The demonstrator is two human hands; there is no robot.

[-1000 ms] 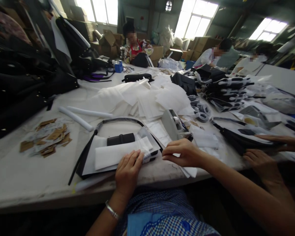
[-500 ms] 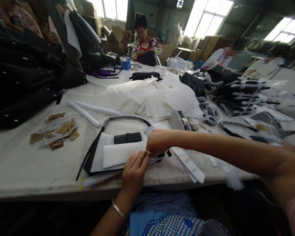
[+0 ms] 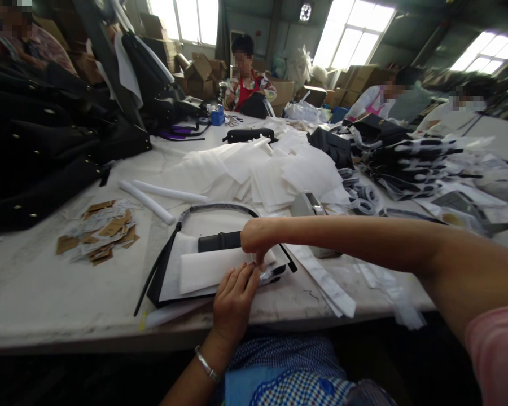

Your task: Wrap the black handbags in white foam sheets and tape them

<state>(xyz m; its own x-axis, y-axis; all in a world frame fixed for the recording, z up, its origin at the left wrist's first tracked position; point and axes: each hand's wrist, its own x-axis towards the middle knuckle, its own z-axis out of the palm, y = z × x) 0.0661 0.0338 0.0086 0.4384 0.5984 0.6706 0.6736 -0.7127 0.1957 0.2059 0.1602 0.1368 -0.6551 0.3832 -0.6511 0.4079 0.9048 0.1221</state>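
White foam sheet [image 3: 207, 268], just one, lies on one flat black bag [image 3: 153, 290]. Left hand [image 3: 235, 299] presses it with flat, open fingers. Right hand [image 3: 256, 239] pinches its corner.

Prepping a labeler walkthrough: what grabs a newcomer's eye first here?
The left hand and right hand meet front and centre at the right end of a white wrapping sheet laid over a flat black bag with a curved strap. Behind them a heap of white sheets fills the middle of the table; stacked black bags loom at far left.
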